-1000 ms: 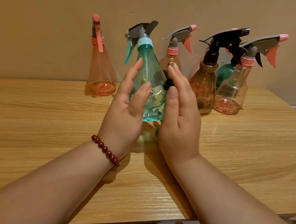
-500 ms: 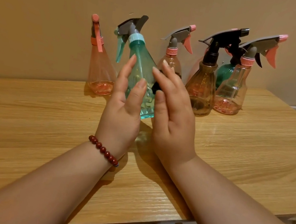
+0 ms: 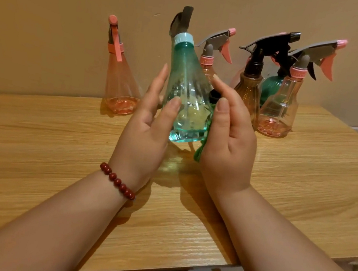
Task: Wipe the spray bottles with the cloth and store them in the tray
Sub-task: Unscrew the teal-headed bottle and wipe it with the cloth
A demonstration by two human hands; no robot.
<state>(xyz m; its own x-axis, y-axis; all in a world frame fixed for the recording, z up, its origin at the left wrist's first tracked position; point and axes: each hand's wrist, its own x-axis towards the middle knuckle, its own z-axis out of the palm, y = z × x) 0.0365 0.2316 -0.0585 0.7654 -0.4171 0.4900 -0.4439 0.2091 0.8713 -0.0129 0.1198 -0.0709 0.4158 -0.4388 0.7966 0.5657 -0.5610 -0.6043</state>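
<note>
bottle: teal translucent cone-shaped plastic spray bottle (image 3: 188,90) held above the wooden desk (image 3: 43,150), top leaning left, between both palms | left hand (image 3: 145,130): fingers straight along its left side, thumb on the front | right hand (image 3: 230,140): fingers nearly straight, pressing green cloth (image 3: 199,154) against its right side
</note>
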